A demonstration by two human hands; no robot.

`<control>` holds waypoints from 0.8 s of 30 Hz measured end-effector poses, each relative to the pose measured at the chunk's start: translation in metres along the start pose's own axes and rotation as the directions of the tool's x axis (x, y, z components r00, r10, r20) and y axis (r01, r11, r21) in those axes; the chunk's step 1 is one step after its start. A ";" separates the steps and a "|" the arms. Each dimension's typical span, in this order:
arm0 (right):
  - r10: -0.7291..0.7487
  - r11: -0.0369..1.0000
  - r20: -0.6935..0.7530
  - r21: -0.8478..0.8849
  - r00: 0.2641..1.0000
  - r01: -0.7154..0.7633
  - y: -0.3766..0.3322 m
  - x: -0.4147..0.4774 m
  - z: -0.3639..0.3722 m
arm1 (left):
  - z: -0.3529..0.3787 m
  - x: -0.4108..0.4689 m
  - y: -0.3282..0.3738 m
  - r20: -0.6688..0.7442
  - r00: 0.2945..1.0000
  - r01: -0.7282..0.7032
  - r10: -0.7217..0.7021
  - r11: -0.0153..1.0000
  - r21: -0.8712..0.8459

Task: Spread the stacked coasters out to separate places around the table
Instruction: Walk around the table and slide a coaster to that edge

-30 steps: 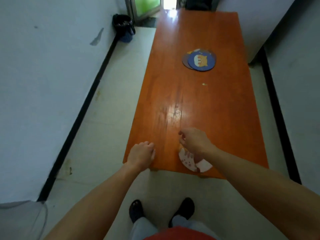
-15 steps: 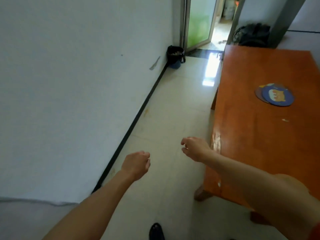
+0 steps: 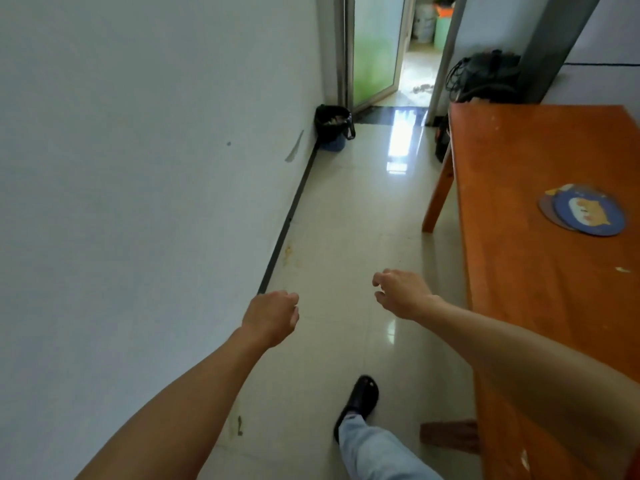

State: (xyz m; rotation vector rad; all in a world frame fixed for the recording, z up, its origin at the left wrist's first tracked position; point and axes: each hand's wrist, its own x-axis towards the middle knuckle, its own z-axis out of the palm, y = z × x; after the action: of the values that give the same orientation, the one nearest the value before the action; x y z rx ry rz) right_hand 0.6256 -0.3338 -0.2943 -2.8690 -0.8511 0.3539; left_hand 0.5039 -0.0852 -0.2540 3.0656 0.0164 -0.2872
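Observation:
A small stack of round coasters (image 3: 583,210) lies on the orange wooden table (image 3: 540,271) at the right; the top one is blue with an orange cartoon animal. Both of my hands hang over the tiled floor, left of the table. My left hand (image 3: 272,317) is loosely curled into a fist with nothing in it. My right hand (image 3: 401,294) is empty, its fingers bent and slightly apart, just off the table's left edge. The pale coaster at the table's near end is out of view behind my right arm.
A white wall runs along the left. A black and blue bin (image 3: 332,128) stands at the wall near an open glass door (image 3: 375,46). A dark bag (image 3: 485,76) sits behind the table's far end. My foot in a black shoe (image 3: 358,401) is on the floor.
A second ago my right hand rested on a pale coaster at the table's near end. It has let go, and I have moved left alongside the table, both hands now over the floor.

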 end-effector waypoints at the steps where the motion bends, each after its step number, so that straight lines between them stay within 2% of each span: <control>1: 0.006 1.000 -0.003 -0.002 1.000 -0.006 0.007 0.018 -0.001 | -0.004 0.022 -0.006 -0.007 1.000 -0.010 0.010 1.000 0.013; 9: 0.101 0.995 -0.012 0.009 0.995 -0.101 0.064 0.146 -0.041 | -0.051 0.188 -0.031 -0.031 0.999 -0.042 0.042 0.999 -0.002; 12: 0.129 0.992 -0.004 0.000 0.992 -0.129 0.091 0.175 -0.060 | -0.066 0.246 -0.025 -0.030 0.995 -0.099 0.099 0.995 -0.010; 16: 0.209 0.978 -0.080 0.017 0.975 -0.209 0.141 0.212 -0.089 | -0.088 0.339 -0.008 -0.056 0.977 -0.206 0.206 0.978 0.006; 18: 0.277 0.961 -0.091 0.037 0.956 -0.275 0.170 0.224 -0.094 | -0.091 0.384 0.006 -0.050 0.958 -0.282 0.282 0.959 0.011; 22: 0.442 0.896 -0.013 0.053 0.897 -0.441 0.222 0.241 -0.100 | -0.093 0.460 0.037 -0.003 0.913 -0.409 0.409 0.912 0.039; 24: 0.538 0.841 0.003 0.062 0.843 -0.537 0.249 0.249 -0.102 | -0.094 0.503 0.052 0.006 0.875 -0.484 0.485 0.874 0.047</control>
State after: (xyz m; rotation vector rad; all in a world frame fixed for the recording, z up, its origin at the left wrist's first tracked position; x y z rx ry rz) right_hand 0.9848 -0.4097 -0.2893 -2.9963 -0.0007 0.4001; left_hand 1.0166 -0.1290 -0.2524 2.9765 -0.7583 -0.2453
